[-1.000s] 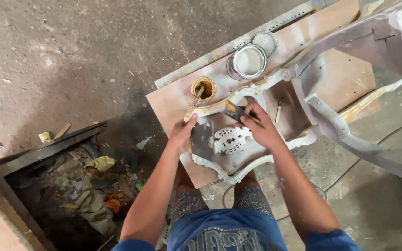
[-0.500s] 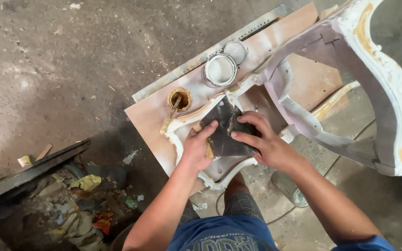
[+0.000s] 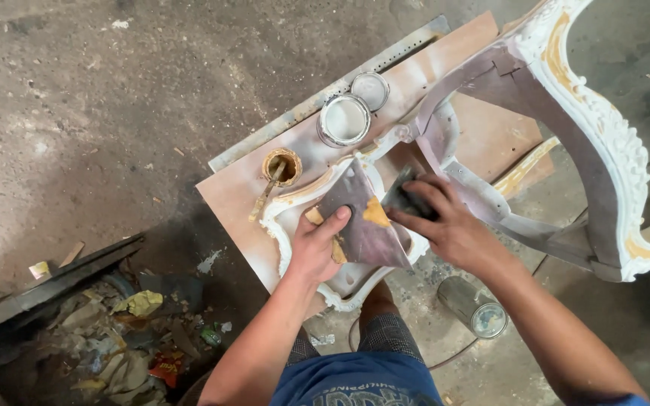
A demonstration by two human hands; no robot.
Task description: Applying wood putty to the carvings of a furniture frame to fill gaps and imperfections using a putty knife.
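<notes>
My left hand (image 3: 317, 244) grips the lower edge of a triangular wooden panel (image 3: 366, 225), purple-brown with a yellow patch, tilted up off a white carved frame (image 3: 280, 229). My right hand (image 3: 449, 225) is at the panel's right edge, its fingers closed on a small dark sheet (image 3: 404, 199). The carved frame lies on a brown board (image 3: 231, 195) on the floor. Just behind my left hand stands a small tin (image 3: 283, 167) of yellow-gold paint with a brush handle (image 3: 263, 201) sticking out toward me.
A tin of white paint (image 3: 344, 119) and its lid (image 3: 371, 89) stand at the board's far edge by a perforated metal strip (image 3: 317, 101). A large white carved furniture frame (image 3: 603, 128) rises at right. A can (image 3: 475, 308) lies by my knee. A rubbish-filled pit (image 3: 114, 331) opens at lower left.
The panel has been turned over and tipped up: its white carved face showed a second ago, now its purple-brown back faces me. Both hands shifted along its edges.
</notes>
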